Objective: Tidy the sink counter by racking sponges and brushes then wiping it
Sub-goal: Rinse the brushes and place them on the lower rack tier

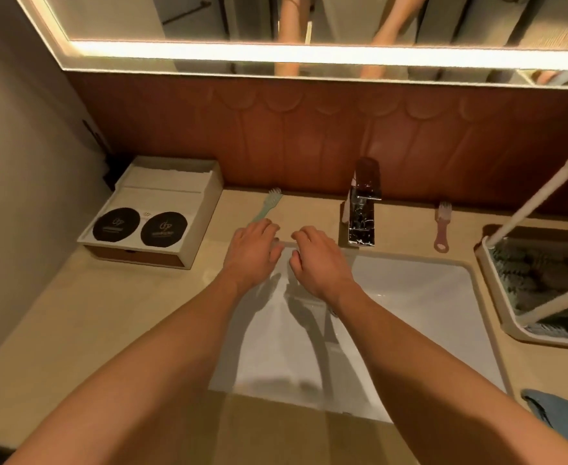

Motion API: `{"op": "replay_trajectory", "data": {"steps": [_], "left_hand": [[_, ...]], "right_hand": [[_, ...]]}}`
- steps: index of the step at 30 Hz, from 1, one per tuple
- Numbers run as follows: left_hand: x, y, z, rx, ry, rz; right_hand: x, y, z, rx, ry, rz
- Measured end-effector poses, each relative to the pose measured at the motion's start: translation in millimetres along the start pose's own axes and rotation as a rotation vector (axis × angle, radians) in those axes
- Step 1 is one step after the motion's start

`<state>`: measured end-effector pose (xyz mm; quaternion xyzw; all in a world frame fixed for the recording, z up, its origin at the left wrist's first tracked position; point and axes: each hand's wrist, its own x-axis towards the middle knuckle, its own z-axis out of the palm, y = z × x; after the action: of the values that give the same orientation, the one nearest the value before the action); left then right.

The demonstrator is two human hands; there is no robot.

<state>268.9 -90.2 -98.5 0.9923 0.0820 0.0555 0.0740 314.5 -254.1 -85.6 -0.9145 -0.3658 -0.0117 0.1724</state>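
Note:
A pale green brush [269, 203] lies on the beige counter [84, 317] behind the sink, its handle end under my left hand's fingertips. A pink brush [442, 224] lies right of the chrome tap [362, 209]. My left hand [252, 249] and my right hand [318, 260] hover palm down, side by side, over the sink's back rim, fingers relaxed and holding nothing. Whether the left fingers touch the green brush is unclear. A white rack [524, 280] with a dark textured thing inside stands at the right.
The white sink [427, 297] fills the centre. A cream box [155, 213] with two black round discs sits at the back left. A blue cloth [559, 412] lies at the front right corner. A lit mirror and a brown panelled splashback rise behind the counter.

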Motion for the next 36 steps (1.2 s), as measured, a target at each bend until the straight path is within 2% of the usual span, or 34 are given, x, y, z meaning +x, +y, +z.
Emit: {"op": "replay_trajectory", "data": {"steps": [9, 12, 18, 25, 32, 36], "left_hand": [[63.8, -35.6, 11.7, -0.053, -0.028, -0.125], [75.0, -42.1, 23.8, -0.055, -0.059, -0.117], [106.9, -50.5, 35.4, 0.01, -0.189, -0.141], [100.0, -34.8, 46.4, -0.03, 0.079, -0.148], [69.3, -7.5, 46.7, -0.083, 0.108, -0.116], [37.4, 11.8, 44.1, -0.237, 0.078, -0.012]], "right_hand": [[63.9, 2.5, 32.0, 0.015, 0.035, 0.034], [74.6, 6.0, 39.0, 0.0, 0.046, 0.012], [88.0, 19.4, 49.2, 0.006, 0.027, 0.022], [84.4, 29.1, 57.0, -0.009, 0.017, 0.026], [55.3, 34.0, 49.5, -0.102, -0.07, -0.05], [27.8, 36.3, 33.1, -0.084, -0.111, -0.006]]}}
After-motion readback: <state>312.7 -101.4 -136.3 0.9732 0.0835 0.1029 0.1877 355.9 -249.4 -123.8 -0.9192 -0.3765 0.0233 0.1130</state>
